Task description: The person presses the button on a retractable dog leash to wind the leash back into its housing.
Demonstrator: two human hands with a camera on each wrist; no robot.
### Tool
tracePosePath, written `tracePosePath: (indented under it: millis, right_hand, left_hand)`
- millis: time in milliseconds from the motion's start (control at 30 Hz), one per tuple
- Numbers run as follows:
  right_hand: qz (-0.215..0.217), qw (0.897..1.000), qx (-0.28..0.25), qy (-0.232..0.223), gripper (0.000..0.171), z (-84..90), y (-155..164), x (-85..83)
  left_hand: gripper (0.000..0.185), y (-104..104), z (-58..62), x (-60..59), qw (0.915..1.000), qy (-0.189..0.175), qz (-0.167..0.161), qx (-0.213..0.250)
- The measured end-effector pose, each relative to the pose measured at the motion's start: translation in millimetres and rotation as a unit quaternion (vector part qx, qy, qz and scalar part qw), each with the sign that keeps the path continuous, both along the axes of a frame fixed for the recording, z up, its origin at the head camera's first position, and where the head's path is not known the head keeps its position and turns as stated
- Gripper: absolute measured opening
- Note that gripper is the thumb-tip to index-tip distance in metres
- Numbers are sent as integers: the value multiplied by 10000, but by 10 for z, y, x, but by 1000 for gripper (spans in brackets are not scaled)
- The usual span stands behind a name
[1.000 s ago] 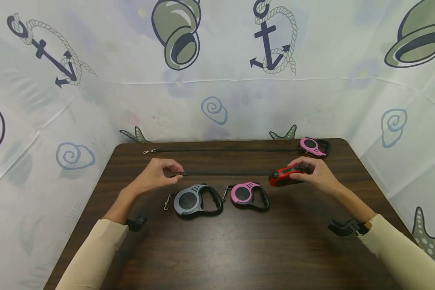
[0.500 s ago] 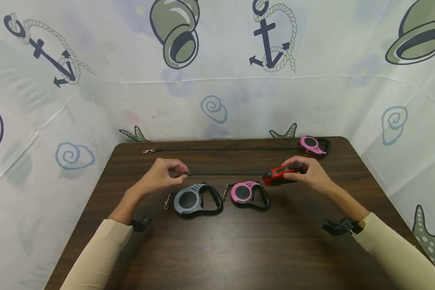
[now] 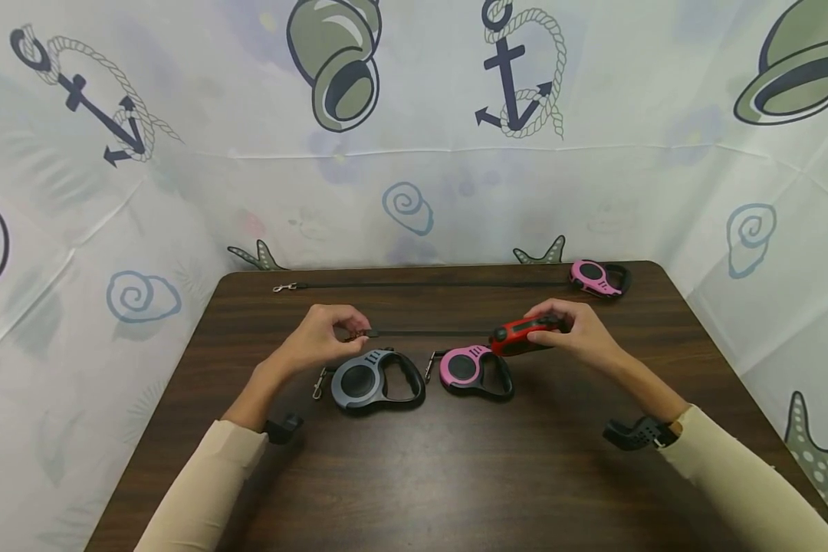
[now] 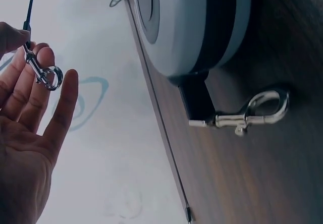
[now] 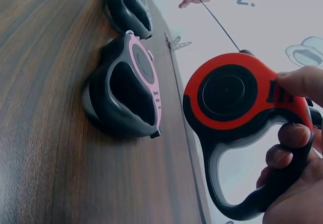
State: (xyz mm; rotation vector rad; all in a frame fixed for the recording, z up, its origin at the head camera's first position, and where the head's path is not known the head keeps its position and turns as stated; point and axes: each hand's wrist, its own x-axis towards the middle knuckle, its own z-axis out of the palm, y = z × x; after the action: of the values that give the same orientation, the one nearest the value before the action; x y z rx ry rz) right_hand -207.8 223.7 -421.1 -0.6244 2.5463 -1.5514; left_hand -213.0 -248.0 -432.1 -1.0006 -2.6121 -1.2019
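My right hand [image 3: 578, 334] grips the black handle of a red retractable dog leash [image 5: 229, 90], its thumb resting by the ribbed button. From the red case a thin black cord [image 3: 431, 333] runs left, stretched straight above the table. At its other end my left hand [image 3: 333, 336] pinches the cord just by the silver snap hook [image 4: 44, 72], thumb against fingers. Below the cord lie a grey retractable leash [image 3: 356, 382], near the left hand, and a pink retractable leash [image 3: 461, 369], near the red one. Both have their cords drawn in, clips at their left sides.
Along the back of the dark wooden table [image 3: 414, 475] another pink leash [image 3: 596, 278] lies with its black cord [image 3: 428, 285] pulled out straight to a silver clip [image 3: 284, 287] at the left. A printed white cloth [image 3: 448, 207] rises behind the table and at both sides.
Both hands have come closer together: the left has moved right, the right has moved left with the red leash. The stretch of cord between them is shorter. The leashes on the table have stayed put.
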Motion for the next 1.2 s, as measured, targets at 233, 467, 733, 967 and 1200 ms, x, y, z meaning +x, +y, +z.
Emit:
tracePosePath:
  millis: [233,467,733,967,1200]
  right_hand:
    - [34,10000,-82,1,28,-9,-59,-4]
    - [53,9999,-134,-29,28,-25,-97,7]
    - [109,9998,-165,-59,29,-53,-144,9]
    - [93,9997,-152,-147,28,-50,-193,2]
    - [154,9997,-169,-116,28,-39,-255,0]
  left_hand:
    - [15,64,-17,14,10000,35,-31,43]
    - [17,130,-32,8,9997,26,-114,196]
    - [19,202,-38,9,9995,160,-184,220]
    - [17,267,-45,23,9996,56,-206,185]
    - [17,327,-53,19,9996,-22,-216,206]
